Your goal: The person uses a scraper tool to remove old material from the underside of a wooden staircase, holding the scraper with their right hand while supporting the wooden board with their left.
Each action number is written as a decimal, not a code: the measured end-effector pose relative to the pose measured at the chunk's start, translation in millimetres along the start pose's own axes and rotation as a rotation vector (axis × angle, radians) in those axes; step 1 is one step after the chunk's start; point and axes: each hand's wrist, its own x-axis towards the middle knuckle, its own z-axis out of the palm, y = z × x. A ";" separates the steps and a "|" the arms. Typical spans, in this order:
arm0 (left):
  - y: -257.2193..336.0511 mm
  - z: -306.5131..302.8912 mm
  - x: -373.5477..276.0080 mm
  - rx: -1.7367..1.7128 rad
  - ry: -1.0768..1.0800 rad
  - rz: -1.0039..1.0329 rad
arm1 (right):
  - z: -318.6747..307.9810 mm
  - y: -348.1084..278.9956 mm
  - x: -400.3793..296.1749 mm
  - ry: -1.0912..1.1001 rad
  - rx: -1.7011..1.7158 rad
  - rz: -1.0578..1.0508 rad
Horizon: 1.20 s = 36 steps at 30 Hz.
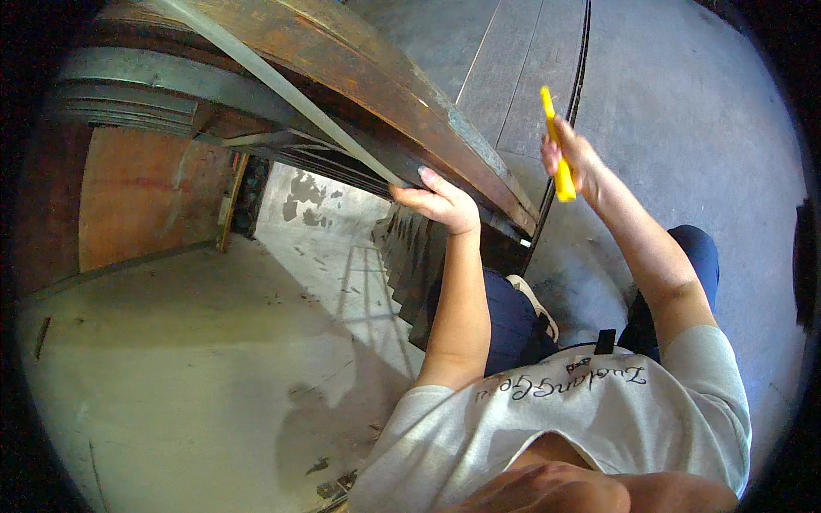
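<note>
My left hand [442, 204] is at the lower end of a long, narrow grey strip [276, 86], its thumb and fingers around that end. From there the strip runs up to the top left, across a rusty metal beam [359, 77]. My right hand [569, 154] is raised to the right of the beam, apart from it, and closed around a slim yellow tool [564, 183]. The tool's narrow end points away from me; its exact kind cannot be told.
Below the beam, dark stacked metal pieces [410, 256] stand beside my left leg. A reddish-brown panel [154, 192] is at the left above a pale floor [192, 385]. A dark groove [564, 134] crosses the grey floor [693, 128] on the right.
</note>
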 end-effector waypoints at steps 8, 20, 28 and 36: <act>1.4 -5.5 -1.3 0.027 -0.015 -0.067 | 65.3 0.8 -47.4 -0.024 -0.889 -0.590; 4.0 -5.2 0.6 0.023 -0.009 -0.044 | 81.7 -1.2 -49.5 0.064 -1.032 -0.683; 3.5 -4.5 1.5 0.008 -0.003 -0.030 | 82.2 -8.9 -49.2 0.059 -1.063 -0.737; 10.7 -3.8 2.6 -0.014 -0.014 -0.086 | 94.8 -19.8 -47.0 0.041 -1.045 -0.769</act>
